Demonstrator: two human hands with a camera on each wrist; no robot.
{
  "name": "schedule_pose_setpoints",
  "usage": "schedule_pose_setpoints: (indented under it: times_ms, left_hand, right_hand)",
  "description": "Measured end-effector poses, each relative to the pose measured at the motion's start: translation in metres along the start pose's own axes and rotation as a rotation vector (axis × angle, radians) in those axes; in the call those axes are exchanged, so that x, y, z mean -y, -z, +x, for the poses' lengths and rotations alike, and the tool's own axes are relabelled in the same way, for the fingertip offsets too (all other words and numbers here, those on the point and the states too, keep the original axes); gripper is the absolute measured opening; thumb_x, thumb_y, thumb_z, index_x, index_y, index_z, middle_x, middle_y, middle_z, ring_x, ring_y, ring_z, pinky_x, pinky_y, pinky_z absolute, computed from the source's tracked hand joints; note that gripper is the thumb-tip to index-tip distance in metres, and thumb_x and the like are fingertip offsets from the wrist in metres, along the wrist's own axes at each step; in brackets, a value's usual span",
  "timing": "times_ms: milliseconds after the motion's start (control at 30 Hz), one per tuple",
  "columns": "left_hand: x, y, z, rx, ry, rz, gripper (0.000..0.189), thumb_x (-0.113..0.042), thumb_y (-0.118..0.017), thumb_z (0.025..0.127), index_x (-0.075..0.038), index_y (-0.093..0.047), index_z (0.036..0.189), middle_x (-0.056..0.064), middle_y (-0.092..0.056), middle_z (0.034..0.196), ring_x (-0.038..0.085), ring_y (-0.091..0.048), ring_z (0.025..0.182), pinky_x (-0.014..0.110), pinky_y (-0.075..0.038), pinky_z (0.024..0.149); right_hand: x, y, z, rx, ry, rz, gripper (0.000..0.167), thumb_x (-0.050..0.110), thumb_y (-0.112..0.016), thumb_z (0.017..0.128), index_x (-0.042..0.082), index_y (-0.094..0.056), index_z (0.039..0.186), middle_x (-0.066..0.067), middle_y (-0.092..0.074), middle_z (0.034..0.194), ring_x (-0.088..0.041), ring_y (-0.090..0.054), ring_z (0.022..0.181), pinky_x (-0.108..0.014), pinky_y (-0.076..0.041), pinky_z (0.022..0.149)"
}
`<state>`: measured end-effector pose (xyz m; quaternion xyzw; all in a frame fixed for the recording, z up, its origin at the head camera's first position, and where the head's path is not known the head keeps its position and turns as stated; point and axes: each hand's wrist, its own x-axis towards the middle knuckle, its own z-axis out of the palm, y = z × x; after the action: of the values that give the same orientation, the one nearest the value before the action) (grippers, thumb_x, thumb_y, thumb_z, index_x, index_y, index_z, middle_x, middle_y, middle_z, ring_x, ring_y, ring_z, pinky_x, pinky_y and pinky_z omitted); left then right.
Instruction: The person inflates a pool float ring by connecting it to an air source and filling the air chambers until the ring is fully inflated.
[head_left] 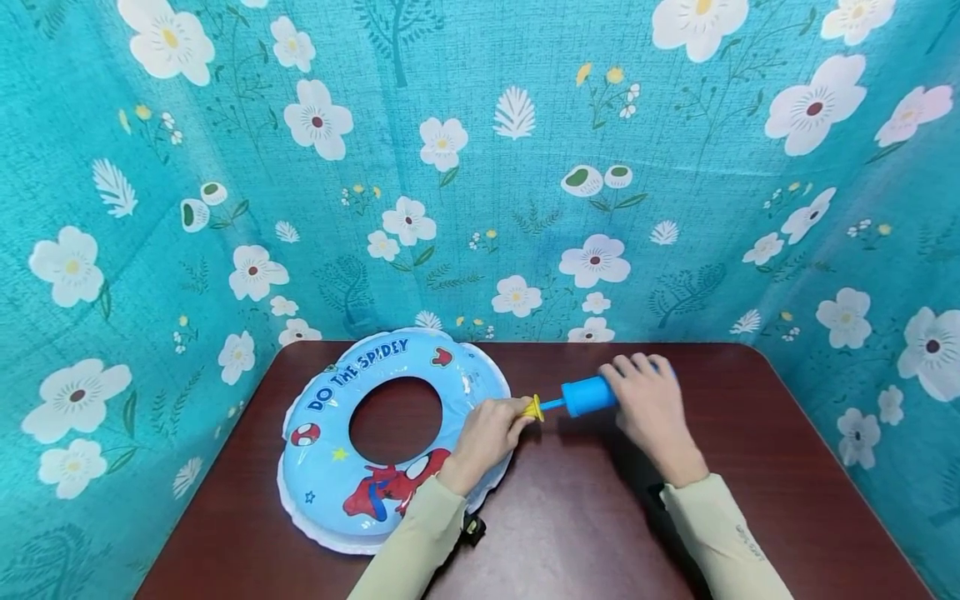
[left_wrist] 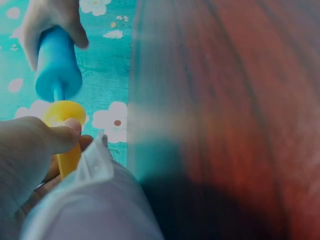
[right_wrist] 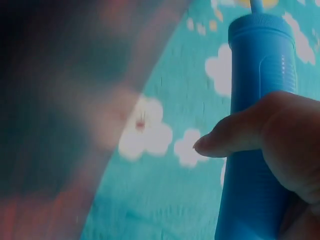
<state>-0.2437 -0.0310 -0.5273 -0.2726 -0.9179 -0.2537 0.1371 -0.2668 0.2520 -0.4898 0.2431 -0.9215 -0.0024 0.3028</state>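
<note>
A light blue swim ring [head_left: 322,475] with a red cartoon figure and lettering lies on the left of the table, its rim wrinkled. My left hand [head_left: 487,433], over the ring's right edge, pinches the yellow end [left_wrist: 65,112] of a hand pump between thumb and fingers. Around the pump's blue barrel [right_wrist: 262,65], my right hand [head_left: 648,408] curls its fingers and thumb. A thin blue rod [head_left: 553,404] shows between barrel and yellow end. In the left wrist view, the ring's pale edge [left_wrist: 97,160] stands beside the yellow end; whether they join is hidden.
The dark red-brown table [head_left: 570,517] has rounded back corners. Behind it and at both sides hangs a turquoise flowered cloth [head_left: 480,208]. A small black object [head_left: 474,529] shows by the left sleeve.
</note>
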Motion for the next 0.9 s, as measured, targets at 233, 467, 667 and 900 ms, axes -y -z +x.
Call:
schedule_pose_setpoints:
  times_ms: [233, 467, 667, 900]
  left_hand:
    - [0.000, 0.000, 0.001, 0.017, 0.000, 0.021, 0.031, -0.025, -0.071, 0.105, -0.012, -0.076, 0.133, 0.003, -0.081, 0.118, 0.015, -0.077, 0.096, 0.028, -0.062, 0.079]
    - [0.000, -0.001, -0.001, 0.031, 0.001, 0.041, 0.034, -0.026, -0.070, 0.105, -0.012, -0.075, 0.135, 0.003, -0.080, 0.121, 0.017, -0.078, 0.099, 0.030, -0.063, 0.082]
    - [-0.001, -0.001, -0.001, 0.009, -0.016, 0.003, 0.033, -0.024, -0.073, 0.103, -0.010, -0.076, 0.133, 0.004, -0.080, 0.121, 0.016, -0.078, 0.098, 0.030, -0.063, 0.082]
    - [-0.003, -0.002, 0.000, 0.008, -0.017, 0.001, 0.031, -0.026, -0.073, 0.103, -0.012, -0.077, 0.131, 0.000, -0.081, 0.118, 0.014, -0.076, 0.094, 0.030, -0.062, 0.081]
  right_hand:
    - [-0.035, 0.013, -0.010, -0.038, -0.105, 0.003, 0.054, 0.000, -0.092, 0.055, 0.005, -0.072, 0.104, -0.018, -0.073, 0.100, -0.041, -0.062, 0.098, -0.062, -0.045, 0.092]
    - [-0.011, 0.001, -0.005, 0.084, -0.080, -0.071, 0.055, 0.012, -0.097, 0.060, 0.005, -0.073, 0.109, -0.016, -0.075, 0.102, -0.039, -0.064, 0.095, -0.061, -0.046, 0.088]
    - [0.027, -0.005, 0.000, 0.114, -0.035, -0.106, 0.043, 0.013, -0.092, 0.068, 0.005, -0.071, 0.105, -0.015, -0.073, 0.098, -0.036, -0.064, 0.091, -0.059, -0.048, 0.085]
    - [0.034, -0.007, 0.001, 0.106, -0.038, -0.076, 0.050, 0.015, -0.094, 0.064, 0.008, -0.075, 0.110, -0.012, -0.077, 0.102, -0.033, -0.069, 0.092, -0.054, -0.052, 0.085]
